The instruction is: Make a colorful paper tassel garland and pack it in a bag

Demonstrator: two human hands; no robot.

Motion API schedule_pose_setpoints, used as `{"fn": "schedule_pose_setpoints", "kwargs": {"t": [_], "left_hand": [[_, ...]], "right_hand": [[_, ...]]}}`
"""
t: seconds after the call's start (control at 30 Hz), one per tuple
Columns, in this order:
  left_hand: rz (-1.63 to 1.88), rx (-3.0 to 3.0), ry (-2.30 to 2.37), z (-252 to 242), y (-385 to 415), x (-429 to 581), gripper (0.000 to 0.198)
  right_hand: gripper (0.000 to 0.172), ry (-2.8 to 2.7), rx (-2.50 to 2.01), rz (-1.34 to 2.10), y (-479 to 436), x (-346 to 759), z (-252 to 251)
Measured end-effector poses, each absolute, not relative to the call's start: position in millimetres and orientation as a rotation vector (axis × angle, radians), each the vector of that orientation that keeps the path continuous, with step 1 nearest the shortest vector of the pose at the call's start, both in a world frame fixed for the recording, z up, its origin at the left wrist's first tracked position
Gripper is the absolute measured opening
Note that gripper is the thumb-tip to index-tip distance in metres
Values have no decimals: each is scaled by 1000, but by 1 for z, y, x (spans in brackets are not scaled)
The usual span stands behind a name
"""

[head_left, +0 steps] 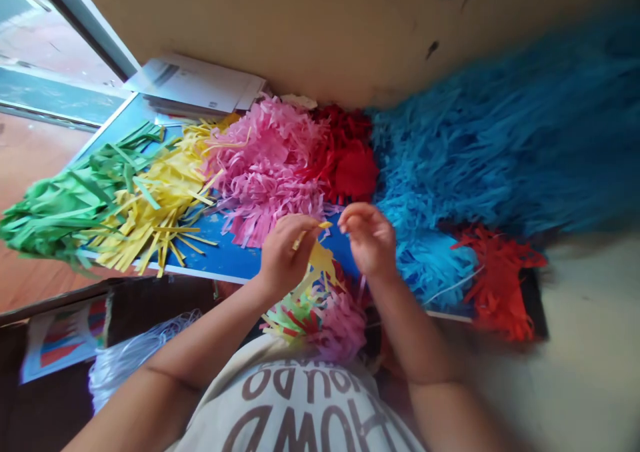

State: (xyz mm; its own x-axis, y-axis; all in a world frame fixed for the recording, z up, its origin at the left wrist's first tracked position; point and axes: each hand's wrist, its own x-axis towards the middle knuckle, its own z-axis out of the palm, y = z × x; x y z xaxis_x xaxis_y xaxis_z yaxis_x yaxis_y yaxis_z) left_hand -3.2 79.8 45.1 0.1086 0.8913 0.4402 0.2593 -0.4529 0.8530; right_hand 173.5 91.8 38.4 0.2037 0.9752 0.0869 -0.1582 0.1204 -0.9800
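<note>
My left hand [289,253] is closed in a pinch on a fringed yellow tissue paper piece [323,262], and a bit of yellow shows at its fingertips. My right hand [369,242] is beside it, a small gap away, fingers curled together; whatever they pinch, if anything, is too small to make out. Below both hands, against my shirt, hangs a bunch of fringed paper [336,315] in pink, yellow, green and red. The yellow piece hangs just over this bunch, and I cannot tell whether they are joined.
On the blue table [227,242] lie fringed paper piles: green [75,199], yellow [163,195], pink [273,159], red [350,162], blue [450,152] and orange-red [503,285]. Stacked papers [200,85] lie near the wall. White string [135,355] sits in a cardboard box at lower left.
</note>
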Motion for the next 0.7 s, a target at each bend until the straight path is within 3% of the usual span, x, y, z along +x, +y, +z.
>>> {"fn": "schedule_pose_setpoints", "kwargs": {"t": [0.17, 0.43, 0.7], "left_hand": [[1292, 1167, 999, 41, 98, -14, 23], [1111, 1776, 1128, 31, 104, -14, 23], [1006, 1791, 1069, 24, 96, -3, 22]], "right_hand": [[23, -1532, -1789, 438, 166, 280, -10], [19, -2004, -1957, 328, 176, 302, -35], [20, -2177, -2066, 202, 180, 302, -32]]}}
